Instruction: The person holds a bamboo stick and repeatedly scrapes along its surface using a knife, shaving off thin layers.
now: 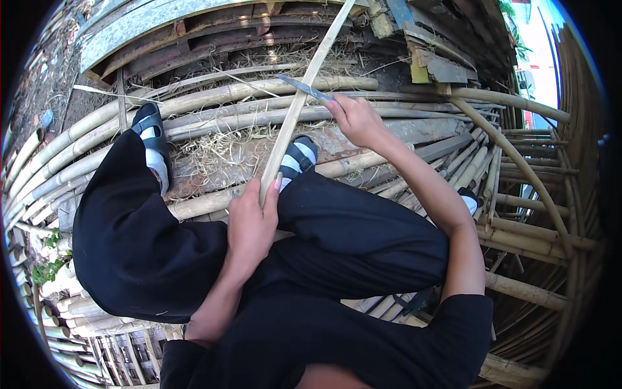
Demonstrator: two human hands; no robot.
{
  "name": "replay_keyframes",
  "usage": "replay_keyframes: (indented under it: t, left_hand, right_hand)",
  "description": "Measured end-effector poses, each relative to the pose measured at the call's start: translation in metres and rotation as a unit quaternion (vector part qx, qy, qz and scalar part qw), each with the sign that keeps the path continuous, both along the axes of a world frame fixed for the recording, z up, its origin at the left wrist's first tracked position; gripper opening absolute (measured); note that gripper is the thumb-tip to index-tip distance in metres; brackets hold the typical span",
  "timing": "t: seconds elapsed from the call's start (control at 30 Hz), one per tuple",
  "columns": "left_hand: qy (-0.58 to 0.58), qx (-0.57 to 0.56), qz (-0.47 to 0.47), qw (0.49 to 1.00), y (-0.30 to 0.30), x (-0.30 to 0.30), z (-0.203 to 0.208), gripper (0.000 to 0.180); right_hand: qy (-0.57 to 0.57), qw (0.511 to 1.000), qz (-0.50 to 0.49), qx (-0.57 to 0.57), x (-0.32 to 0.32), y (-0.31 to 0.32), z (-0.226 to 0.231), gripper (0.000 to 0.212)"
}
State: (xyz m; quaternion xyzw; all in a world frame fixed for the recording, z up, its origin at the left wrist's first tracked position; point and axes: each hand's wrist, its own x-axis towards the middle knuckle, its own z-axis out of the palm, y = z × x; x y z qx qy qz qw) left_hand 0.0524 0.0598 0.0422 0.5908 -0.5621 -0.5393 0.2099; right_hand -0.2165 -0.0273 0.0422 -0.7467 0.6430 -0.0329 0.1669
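A long, pale bamboo strip (293,118) slants up and away from me toward the top edge of the view. Its near end is wrapped in the fingers of my left hand (253,217), above my lap. My right hand (358,121) grips a knife (304,88) by its handle, which is mostly hidden in the fist. The grey blade points left and lies across the strip, at about the middle of its visible length. My right arm is stretched out and bent at the elbow.
Bamboo poles (259,118) lie in rows under and around my sandalled feet, with curly shavings (214,152) scattered between them. Stacked planks (447,48) stand at the far right. A bamboo frame (528,165) rises at the right, and a long weathered board (149,32) lies at the far left.
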Motion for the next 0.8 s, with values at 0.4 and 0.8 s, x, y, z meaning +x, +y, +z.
replay_keyframes:
  t: [0.4, 0.8]
  left_hand:
    - [-0.012, 0.029, -0.028, 0.999, 0.002, -0.002, 0.005, 0.04]
    - [-0.006, 0.017, -0.006, 1.0, 0.003, 0.001, -0.001, 0.037]
  right_hand:
    - [0.075, 0.993, -0.093, -0.007, -0.062, -0.033, -0.005, 0.058]
    - [-0.007, 0.999, -0.031, 0.009, -0.001, 0.0, -0.002, 0.052]
